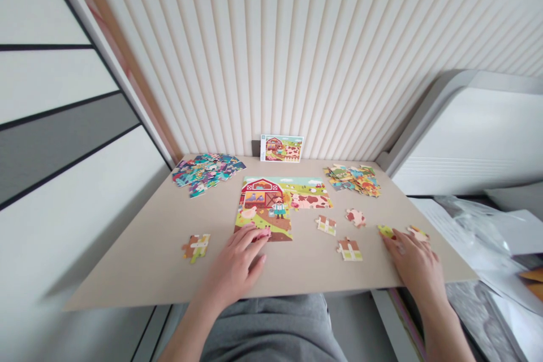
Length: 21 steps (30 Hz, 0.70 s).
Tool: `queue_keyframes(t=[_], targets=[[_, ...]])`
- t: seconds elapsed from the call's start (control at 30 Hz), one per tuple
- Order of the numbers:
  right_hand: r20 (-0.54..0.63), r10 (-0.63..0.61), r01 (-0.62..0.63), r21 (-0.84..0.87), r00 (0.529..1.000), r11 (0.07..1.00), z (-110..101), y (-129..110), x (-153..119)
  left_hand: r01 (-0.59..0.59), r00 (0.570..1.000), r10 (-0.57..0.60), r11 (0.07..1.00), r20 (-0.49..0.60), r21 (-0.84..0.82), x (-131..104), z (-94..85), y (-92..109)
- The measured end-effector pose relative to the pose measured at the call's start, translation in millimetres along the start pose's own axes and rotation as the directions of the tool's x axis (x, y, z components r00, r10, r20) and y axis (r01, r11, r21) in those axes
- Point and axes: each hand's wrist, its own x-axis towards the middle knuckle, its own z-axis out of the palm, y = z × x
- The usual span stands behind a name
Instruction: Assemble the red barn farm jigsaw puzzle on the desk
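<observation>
My left hand (237,266) lies with its fingers stretched out over the lower edge of a partly joined farm jigsaw puzzle (265,216), near its pink pig. The joined part shows a red barn, a farmer, a hen and a spotted cow. At the right of the table, the fingers of my right hand (416,263) are closed on a yellow-green puzzle piece (385,231), which they partly cover. Just beyond them is a pale piece (418,233). Between the hands lie fence pieces (350,250) (326,224) and a cow-spotted piece (356,217).
A brown-and-green fence piece (197,246) lies at the left. Behind are a pile of blue-purple pieces (207,171) and a pile of yellow-orange pieces (354,180). A picture card (281,149) leans against the ribbed wall. The table's front edge runs below my wrists.
</observation>
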Motion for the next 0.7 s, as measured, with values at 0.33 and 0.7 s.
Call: queue_keyframes(t=[0.33, 0.7], targets=[[0.049, -0.278, 0.248, 0.321, 0.959, 0.914, -8.1, -81.7, 8.3, 0.001, 1.000, -0.001, 1.000, 0.007, 0.019, -0.8, 0.8, -1.2], [0.208, -0.468, 0.334, 0.465, 0.859, 0.820, -13.1, -141.3, 45.5, -0.004, 1.000, 0.004, 1.000, -0.008, 0.009, -0.2, -1.7, 1.2]])
